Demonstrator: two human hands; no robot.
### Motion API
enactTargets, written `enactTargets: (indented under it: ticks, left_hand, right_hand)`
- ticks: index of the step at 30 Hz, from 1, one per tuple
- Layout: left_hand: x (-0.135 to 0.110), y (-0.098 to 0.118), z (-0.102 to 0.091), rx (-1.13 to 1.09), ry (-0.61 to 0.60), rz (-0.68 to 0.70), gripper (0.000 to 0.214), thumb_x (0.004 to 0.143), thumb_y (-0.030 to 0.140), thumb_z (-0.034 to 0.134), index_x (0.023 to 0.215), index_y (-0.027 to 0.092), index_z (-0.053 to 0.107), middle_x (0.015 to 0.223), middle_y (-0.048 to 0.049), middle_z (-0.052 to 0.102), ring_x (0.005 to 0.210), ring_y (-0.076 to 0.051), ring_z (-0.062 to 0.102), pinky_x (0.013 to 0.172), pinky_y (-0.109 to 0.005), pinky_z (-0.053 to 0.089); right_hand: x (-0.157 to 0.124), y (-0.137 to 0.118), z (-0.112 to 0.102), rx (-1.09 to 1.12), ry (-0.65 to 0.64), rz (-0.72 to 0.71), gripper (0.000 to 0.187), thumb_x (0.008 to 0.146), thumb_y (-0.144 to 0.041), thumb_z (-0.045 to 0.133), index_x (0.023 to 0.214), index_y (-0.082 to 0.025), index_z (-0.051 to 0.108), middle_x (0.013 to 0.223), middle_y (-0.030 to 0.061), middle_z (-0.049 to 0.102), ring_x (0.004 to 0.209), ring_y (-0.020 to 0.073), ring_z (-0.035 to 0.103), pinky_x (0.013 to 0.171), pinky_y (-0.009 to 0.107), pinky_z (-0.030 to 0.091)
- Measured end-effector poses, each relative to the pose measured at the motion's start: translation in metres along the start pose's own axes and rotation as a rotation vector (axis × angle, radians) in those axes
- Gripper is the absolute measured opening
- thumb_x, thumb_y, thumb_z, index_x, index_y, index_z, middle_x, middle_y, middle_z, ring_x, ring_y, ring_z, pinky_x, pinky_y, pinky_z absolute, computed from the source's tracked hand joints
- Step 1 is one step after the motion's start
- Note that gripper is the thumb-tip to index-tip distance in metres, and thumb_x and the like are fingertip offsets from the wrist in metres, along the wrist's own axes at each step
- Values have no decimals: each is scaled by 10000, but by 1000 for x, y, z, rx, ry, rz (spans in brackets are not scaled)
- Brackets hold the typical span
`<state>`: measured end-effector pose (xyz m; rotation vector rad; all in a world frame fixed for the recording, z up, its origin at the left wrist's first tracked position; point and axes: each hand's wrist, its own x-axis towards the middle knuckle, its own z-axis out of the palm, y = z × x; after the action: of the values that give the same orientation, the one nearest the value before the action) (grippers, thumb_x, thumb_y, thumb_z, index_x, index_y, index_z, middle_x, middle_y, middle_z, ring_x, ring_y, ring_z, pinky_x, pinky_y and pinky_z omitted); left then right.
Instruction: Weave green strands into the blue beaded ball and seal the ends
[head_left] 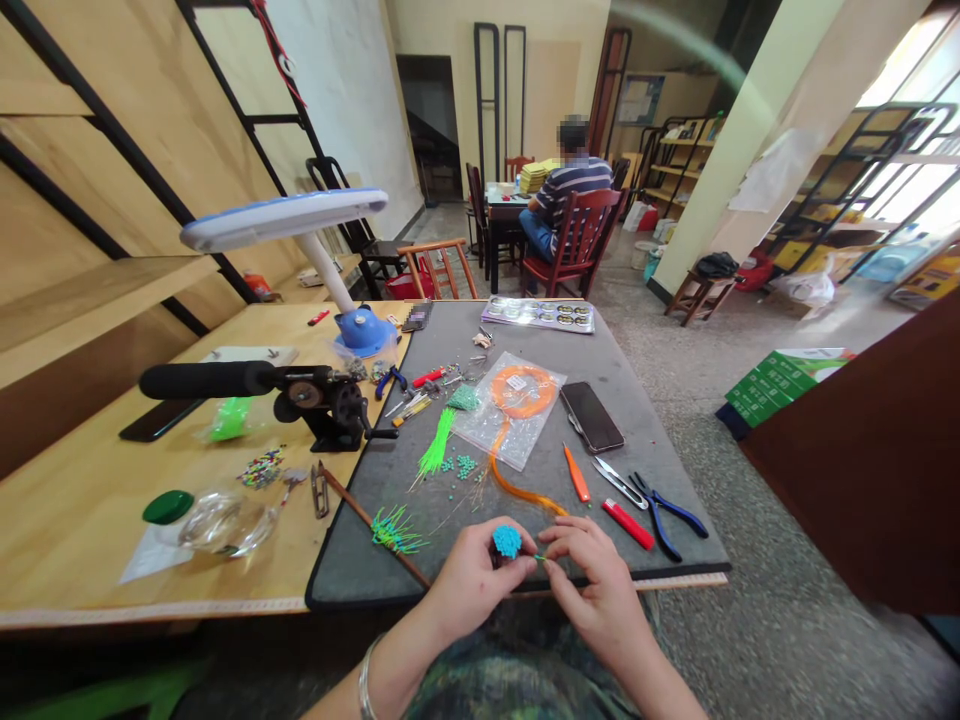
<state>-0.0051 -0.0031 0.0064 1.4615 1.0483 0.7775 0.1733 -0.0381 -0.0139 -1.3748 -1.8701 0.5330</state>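
My left hand point(484, 580) is closed around a tight bundle with a round top of small blue tips point(507, 541); the rest of it is hidden in the fingers. My right hand point(589, 570) pinches a thin green strand point(540, 558) against the left fingertips, at the front edge of the grey mat point(465, 480). Ahead of the hands an orange strand point(517, 488) runs out from a plastic bag with an orange coil point(523, 391). A bunch of green strands point(397, 530) rests on a brown stick point(375, 525) left of my hands.
Pliers point(667, 515), thread snips point(621, 483), a red lighter point(628, 524), an orange-handled tool point(577, 473) and a phone point(592, 415) lie on the right. Bright green strands point(436, 445) and teal beads point(466, 466) are mid-mat. A cranked black device point(322, 400) and lamp point(360, 325) stand left. A person point(574, 185) sits behind.
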Motion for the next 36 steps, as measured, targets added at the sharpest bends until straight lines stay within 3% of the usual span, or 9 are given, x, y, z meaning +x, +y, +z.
enactTargets:
  ticks: [17, 22, 30, 36]
  left_hand:
    - [3, -6, 0, -15, 35, -12, 100, 700, 238, 678, 706, 144, 645, 681, -31, 645, 657, -158, 554, 653, -257, 434]
    - [1, -9, -3, -47, 24, -50, 115, 673, 239, 706, 672, 137, 653, 659, -32, 650, 650, -159, 562, 654, -254, 439]
    - [-12, -13, -12, 43, 59, -64, 24, 661, 132, 624, 651, 147, 608, 594, 8, 578, 583, -125, 494, 564, -222, 382]
    - [-19, -15, -16, 86, 92, -4, 53, 683, 199, 643, 701, 153, 625, 642, -5, 590, 614, -130, 498, 581, -222, 380]
  right_hand:
    - [2, 1, 2, -233, -5, -112, 91, 849, -226, 559, 865, -268, 639, 964, 39, 695, 1031, 256, 578, 987, 547, 349]
    - [4, 5, 5, -192, -62, -184, 157, 856, -211, 546, 957, -287, 640, 1029, 39, 680, 1019, 226, 591, 992, 495, 377]
    - [9, -1, 21, -115, -118, -205, 125, 779, -155, 549, 830, -258, 598, 1006, 30, 681, 1049, 238, 574, 976, 496, 400]
    - [11, -7, 25, -114, -134, -213, 137, 765, -144, 534, 826, -256, 583, 1016, 41, 672, 1050, 242, 566, 991, 509, 375]
